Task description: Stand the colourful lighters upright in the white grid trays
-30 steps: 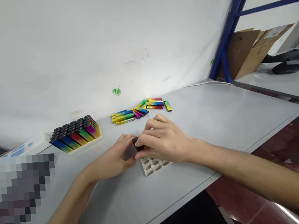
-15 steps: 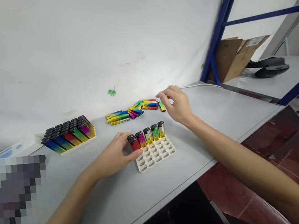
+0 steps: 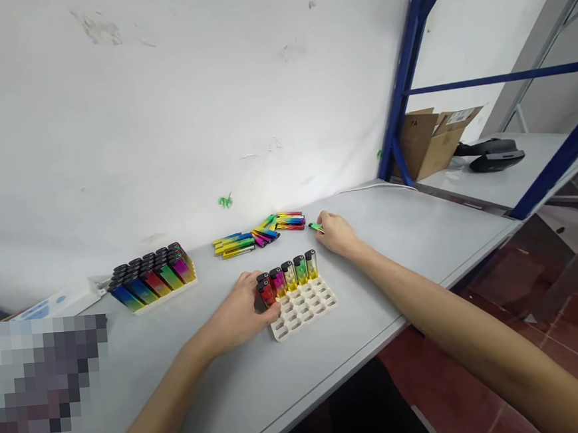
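Note:
My left hand (image 3: 241,313) curves round the left end of a white tray (image 3: 304,319) with rows of slots, its thumb at the front and fingers behind. Close to that thumb stands a red lighter (image 3: 266,293). Along the tray's back row several lighters stand upright, among them a purple one (image 3: 278,282), a green one (image 3: 300,269) and a clear yellowish one (image 3: 311,265). Right of the loose pile, my right hand (image 3: 337,234) has its fingers closed on one end of a green-and-yellow lighter (image 3: 316,228) at the tabletop.
Loose colourful lighters (image 3: 265,235) lie by the wall. At left, a filled tray of lighters (image 3: 157,283) stands beside a white box (image 3: 55,301). A blue metal frame (image 3: 399,94) rises at right, with a cardboard box (image 3: 426,142) and a black device (image 3: 497,159) beyond it.
My right hand has come down and closed on the green-and-yellow lighter, which is now turned. The left hand stays at the tray's left end. The camera view has shifted.

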`<move>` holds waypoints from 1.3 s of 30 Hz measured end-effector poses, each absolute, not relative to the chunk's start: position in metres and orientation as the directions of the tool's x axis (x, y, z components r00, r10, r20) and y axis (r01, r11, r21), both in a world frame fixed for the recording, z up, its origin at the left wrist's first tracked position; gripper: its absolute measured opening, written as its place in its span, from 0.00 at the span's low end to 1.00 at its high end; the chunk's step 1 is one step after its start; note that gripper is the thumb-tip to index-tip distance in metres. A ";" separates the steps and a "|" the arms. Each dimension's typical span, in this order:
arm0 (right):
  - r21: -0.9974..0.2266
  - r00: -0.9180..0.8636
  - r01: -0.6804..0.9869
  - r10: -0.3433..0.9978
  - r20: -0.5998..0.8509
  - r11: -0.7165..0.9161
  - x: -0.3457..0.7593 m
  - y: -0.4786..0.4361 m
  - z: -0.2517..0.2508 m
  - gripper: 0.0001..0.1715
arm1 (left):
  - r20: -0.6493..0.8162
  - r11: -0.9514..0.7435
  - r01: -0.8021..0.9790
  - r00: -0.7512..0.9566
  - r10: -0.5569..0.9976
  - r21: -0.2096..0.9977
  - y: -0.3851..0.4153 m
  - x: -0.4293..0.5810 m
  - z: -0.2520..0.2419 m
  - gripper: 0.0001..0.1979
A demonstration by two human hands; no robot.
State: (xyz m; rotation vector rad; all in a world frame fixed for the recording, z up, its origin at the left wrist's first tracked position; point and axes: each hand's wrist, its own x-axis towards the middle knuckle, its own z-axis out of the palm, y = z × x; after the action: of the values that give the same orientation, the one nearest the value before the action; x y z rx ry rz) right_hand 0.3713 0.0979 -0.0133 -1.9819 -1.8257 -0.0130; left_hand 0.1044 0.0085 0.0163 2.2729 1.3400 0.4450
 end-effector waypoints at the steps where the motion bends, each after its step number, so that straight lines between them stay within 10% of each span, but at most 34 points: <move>1: -0.325 0.139 0.945 0.941 0.309 -0.033 0.372 0.098 -0.013 0.21 | 0.046 -0.423 0.728 0.476 0.878 0.540 0.008 0.105 0.017 0.14; 10: -0.728 0.182 0.650 0.885 0.428 0.219 0.367 0.088 -0.003 0.26 | 0.071 -0.483 0.720 0.522 0.850 0.498 0.009 0.106 0.017 0.09; 18: -0.914 0.225 0.282 0.905 0.360 0.293 0.361 0.089 -0.003 0.10 | 0.075 -0.490 0.710 0.530 0.845 0.506 0.011 0.105 0.015 0.10; 39: -0.957 0.170 -0.190 0.967 0.189 0.221 0.353 0.083 0.006 0.22 | 0.072 -0.475 0.730 0.509 0.858 0.492 0.011 0.106 0.015 0.11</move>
State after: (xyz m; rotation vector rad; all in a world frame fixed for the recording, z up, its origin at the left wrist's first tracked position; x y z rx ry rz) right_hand 0.3529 0.0827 0.0061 -0.9748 -1.0407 1.0420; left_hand 0.1057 0.0110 0.0148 2.3552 1.3112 0.4364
